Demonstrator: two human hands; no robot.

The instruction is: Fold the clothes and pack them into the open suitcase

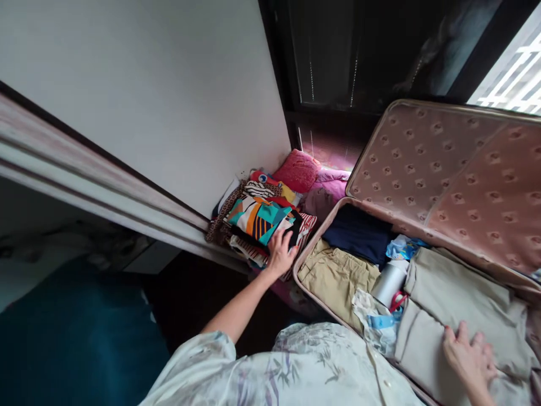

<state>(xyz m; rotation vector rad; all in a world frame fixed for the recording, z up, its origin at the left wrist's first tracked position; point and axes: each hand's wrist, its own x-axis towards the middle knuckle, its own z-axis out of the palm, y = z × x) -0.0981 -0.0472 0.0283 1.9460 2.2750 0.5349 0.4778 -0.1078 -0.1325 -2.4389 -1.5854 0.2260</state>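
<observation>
My left hand [282,251] reaches to a pile of folded clothes beside the suitcase, its fingers spread against the near edge of a teal, orange and white patterned garment [257,217]. Red-and-white striped cloth [306,226] shows at the pile's right side. My right hand [470,354] lies with fingers apart on folded light grey trousers [426,338] inside the open suitcase [310,245]. Left of those trousers are khaki trousers [338,270], a dark navy garment [357,231], a silver cylinder [391,283], something with red loops [398,301] and crumpled plastic packets [376,318].
The suitcase's pink patterned lid [456,180] stands raised at the back right. Behind the clothes pile sit a fuzzy pink cushion [298,170] and a white wall panel [169,96]. A dark window [338,56] is behind. Dark teal fabric [80,338] lies at lower left.
</observation>
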